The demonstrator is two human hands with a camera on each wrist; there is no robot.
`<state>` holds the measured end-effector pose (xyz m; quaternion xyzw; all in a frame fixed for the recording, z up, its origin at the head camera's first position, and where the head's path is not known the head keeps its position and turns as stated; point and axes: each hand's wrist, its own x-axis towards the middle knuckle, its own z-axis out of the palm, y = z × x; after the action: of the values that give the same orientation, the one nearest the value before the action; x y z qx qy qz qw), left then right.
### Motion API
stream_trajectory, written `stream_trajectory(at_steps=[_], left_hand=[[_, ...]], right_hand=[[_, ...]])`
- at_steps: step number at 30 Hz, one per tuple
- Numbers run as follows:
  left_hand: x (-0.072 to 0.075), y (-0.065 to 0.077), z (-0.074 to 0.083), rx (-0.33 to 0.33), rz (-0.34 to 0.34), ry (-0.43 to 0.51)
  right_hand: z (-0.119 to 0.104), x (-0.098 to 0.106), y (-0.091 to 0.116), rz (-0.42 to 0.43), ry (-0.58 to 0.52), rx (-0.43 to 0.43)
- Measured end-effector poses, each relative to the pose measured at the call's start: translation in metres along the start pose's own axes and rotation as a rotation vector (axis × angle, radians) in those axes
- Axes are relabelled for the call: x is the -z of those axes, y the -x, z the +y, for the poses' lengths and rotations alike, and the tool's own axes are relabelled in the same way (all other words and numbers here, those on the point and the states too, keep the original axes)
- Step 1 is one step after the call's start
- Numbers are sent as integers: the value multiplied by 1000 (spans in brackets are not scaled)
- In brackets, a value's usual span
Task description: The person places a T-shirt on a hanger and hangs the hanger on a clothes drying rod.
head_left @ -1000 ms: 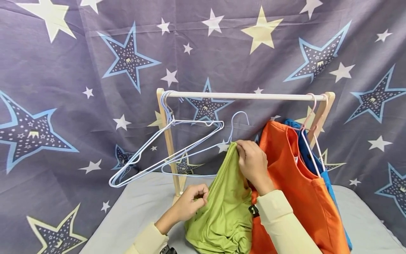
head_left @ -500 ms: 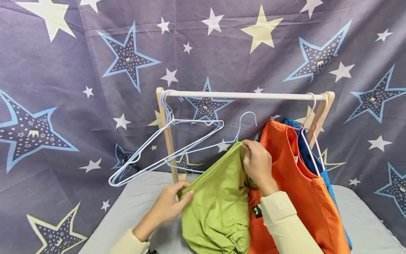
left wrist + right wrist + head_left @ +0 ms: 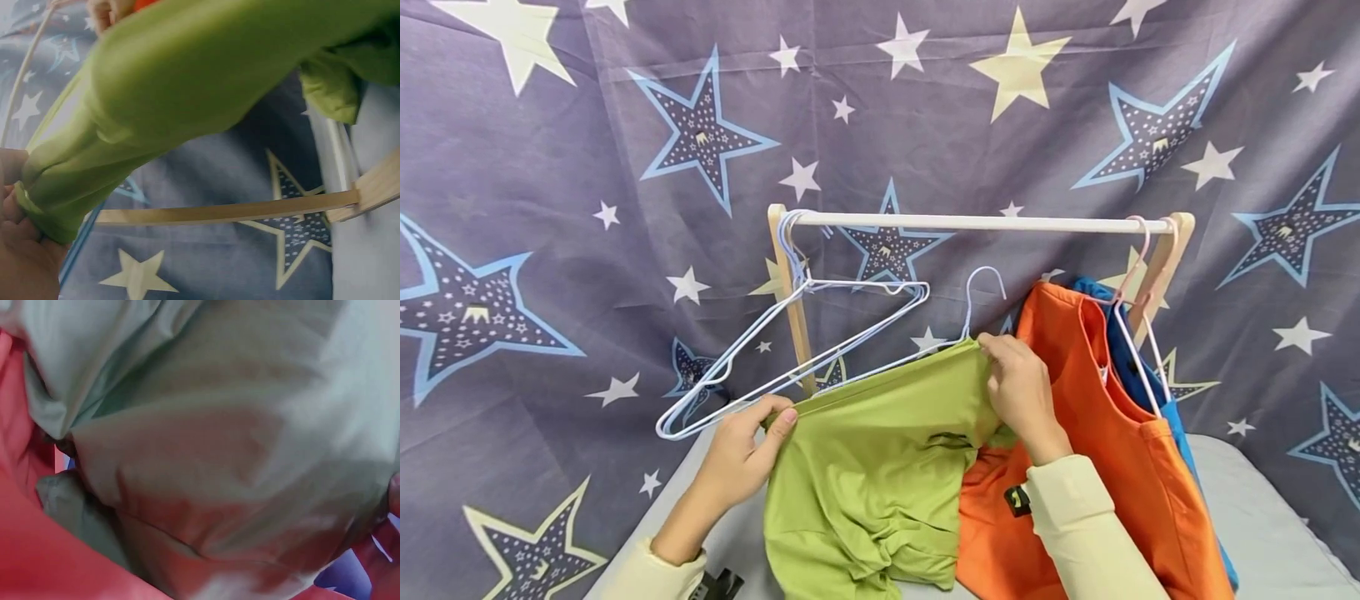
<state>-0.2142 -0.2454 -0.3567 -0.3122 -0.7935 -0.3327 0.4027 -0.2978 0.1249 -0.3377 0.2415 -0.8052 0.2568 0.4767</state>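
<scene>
A green garment is stretched between my two hands, its neat top edge sloping up to the right. My left hand pinches the lower left end of that edge, thumb in front. At the upper right end, my right hand grips the cloth close to the neck of a light blue hanger. The hanger's hook stands above the cloth, off the rail; its left arm runs along behind the top edge, and the rest is hidden by the cloth. In the right wrist view the garment fills most of the picture.
A wooden rack with a white rail stands behind. Hangers hang at its left end. An orange garment and a blue one hang at the right, close beside my right arm. Star-patterned cloth backs everything.
My left hand, earlier loosely curled beside the cloth, has taken the top edge and drawn it left and up, spreading the garment. My right hand and the hanger have shifted slightly right.
</scene>
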Motion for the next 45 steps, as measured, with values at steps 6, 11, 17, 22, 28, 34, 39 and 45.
stream_trajectory(at_steps=[6,11,17,22,28,34,39,45], left_hand=[[14,-10,3,24,-74,30],[20,-14,2,33,-183,48],[17,-23,2,34,-324,27],[7,-28,0,17,-351,50],[2,-16,6,226,-212,67],[7,5,26,506,-84,14],[2,6,28,393,11,-23],[-5,-1,29,92,161,-228]], right_hand=[[3,1,2,-37,-73,63],[2,-1,3,-83,-158,122],[-6,-3,2,-116,-210,174],[-15,-8,1,-120,-200,186],[-19,-8,4,-95,-116,113],[-16,-3,4,-46,-97,65],[-14,0,1,-13,-104,54],[-14,3,0,-30,-112,36]])
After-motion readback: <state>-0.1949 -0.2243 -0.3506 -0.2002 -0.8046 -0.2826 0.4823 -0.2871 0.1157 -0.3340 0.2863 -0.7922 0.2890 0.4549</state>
